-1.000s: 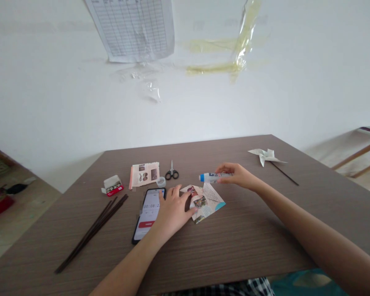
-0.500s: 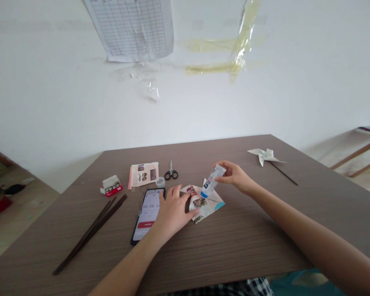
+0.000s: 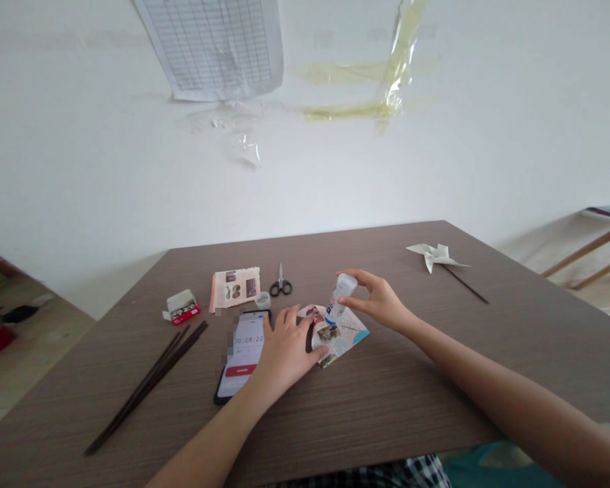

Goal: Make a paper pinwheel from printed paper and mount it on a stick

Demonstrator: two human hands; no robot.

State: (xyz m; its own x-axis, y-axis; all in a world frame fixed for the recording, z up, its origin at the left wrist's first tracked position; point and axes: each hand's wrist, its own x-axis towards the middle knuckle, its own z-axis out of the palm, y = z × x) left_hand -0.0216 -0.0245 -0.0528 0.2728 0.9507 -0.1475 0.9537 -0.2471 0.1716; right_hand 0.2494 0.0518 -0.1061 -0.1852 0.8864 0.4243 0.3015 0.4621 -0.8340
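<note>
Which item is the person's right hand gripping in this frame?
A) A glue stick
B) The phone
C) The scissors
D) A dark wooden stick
A. The right hand pinches the white glue stick upright between thumb and fingers, while the scissors lie apart on the table.
</note>
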